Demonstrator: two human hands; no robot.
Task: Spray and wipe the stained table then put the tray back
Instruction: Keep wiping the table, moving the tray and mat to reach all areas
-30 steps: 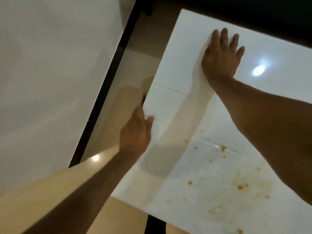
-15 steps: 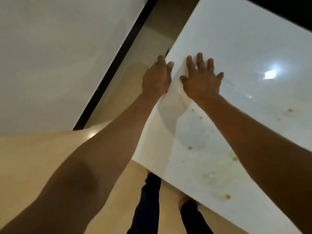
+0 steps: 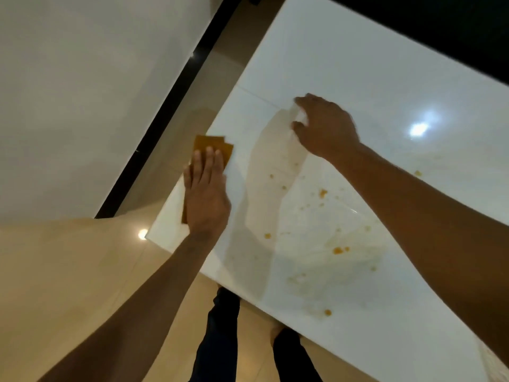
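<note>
Head view: white glossy table (image 3: 358,67) carries orange stains (image 3: 337,250) near its front edge. Right hand (image 3: 326,125) pinches thin white paper (image 3: 275,161), fingers curled. Left hand (image 3: 206,188) presses flat, fingers straight, on brown cloth (image 3: 210,144) at table's left edge.

Dim, lamp glare, blurred hands (image 3: 326,125)

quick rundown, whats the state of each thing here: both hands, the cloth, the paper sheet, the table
left hand: fingers straight, pressing flat on the brown cloth
brown cloth: folded, lying flat at the table's edge, mostly covered by the hand
right hand: fingers curled, pinching the far end of the paper sheet
paper sheet: thin, lying on the table, stained
table: white, glossy, spotted with orange stains, not yet wiped
</note>
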